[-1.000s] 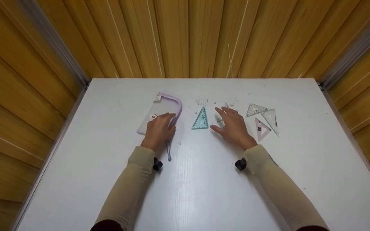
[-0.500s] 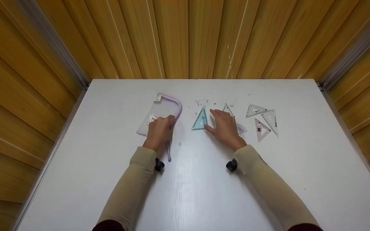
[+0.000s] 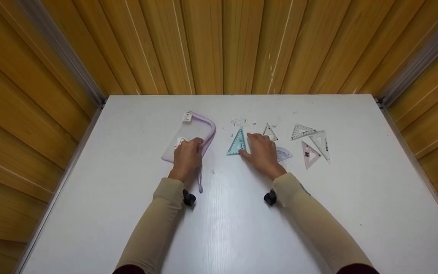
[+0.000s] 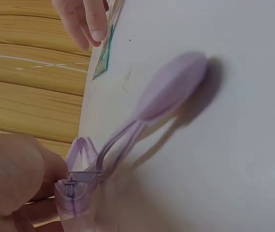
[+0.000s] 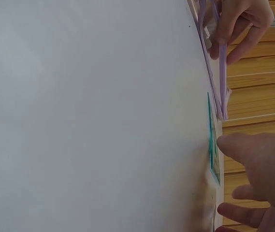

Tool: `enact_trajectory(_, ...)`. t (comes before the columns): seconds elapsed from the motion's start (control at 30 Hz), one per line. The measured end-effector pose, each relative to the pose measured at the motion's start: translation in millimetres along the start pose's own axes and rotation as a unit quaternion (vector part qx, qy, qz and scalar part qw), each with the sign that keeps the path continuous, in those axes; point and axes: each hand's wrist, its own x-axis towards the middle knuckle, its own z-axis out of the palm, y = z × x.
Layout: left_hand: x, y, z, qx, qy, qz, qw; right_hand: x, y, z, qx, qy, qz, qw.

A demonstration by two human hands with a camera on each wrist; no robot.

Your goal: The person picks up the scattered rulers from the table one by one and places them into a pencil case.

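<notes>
Gripping pouch [image 3: 194, 129]: left fingers [image 5: 228, 28]. Right fingers [image 4: 95, 21] spread near triangle [image 3: 235, 146]. Zip slider [image 4: 81, 177]: left-wrist view only.

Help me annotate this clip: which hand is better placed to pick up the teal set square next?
Probably the right hand: its thumb is right at the teal set square, thumb and fingers apart. The left hand is occupied, gripping the purple-edged pouch.

Passage between pouch [image 3: 193, 131] and teal triangle [image 3: 238, 137], protractor [image 3: 284, 154] obstructing beside right hand [image 3: 261, 154]
</notes>
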Motion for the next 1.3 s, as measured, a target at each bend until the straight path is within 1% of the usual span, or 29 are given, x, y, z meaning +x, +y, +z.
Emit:
enact_trajectory(0.23,-1.2,0.5,-1.6,-0.061,0.021,-0.042,0.997,3,-2,3.1,-0.027,0.019,0.004,0.999)
enact_trajectory(0.4,-1.8,0.0,-3.1,-0.116,0.035,-0.075,0.9898,5,-6,5.0,-0.041,0.024,0.009,0.999)
enact_trajectory(0.47,-2.2,-0.7,-3.3,-0.137,0.041,-0.081,0.9863,6,-7,5.6,-0.044,0.026,0.012,0.999)
enact_trajectory(0.6,-2.7,-3.2,-2.6,-0.166,0.056,-0.083,0.9811,6,-8,6.6,-0.046,0.027,0.017,0.998)
enact_trajectory(0.7,-2.5,-4.9,-2.7,-0.178,0.065,-0.08,0.9786,7,-8,6.1,-0.048,0.021,0.02,0.998)
enact_trajectory(0.87,-1.6,-5.1,-3.5,-0.188,0.072,-0.078,0.9764,10,-6,2.9,-0.046,0.01,0.021,0.999)
enact_trajectory(1.0,-1.4,-5.1,-4.0,-0.19,0.076,-0.084,0.9752,13,-4,-0.8,-0.036,-0.002,0.023,0.999)
enact_trajectory(1.3,-1.4,-3.8,-3.9,-0.185,0.072,-0.107,0.9741,19,0,-10.9,0.03,-0.025,0.049,0.998)
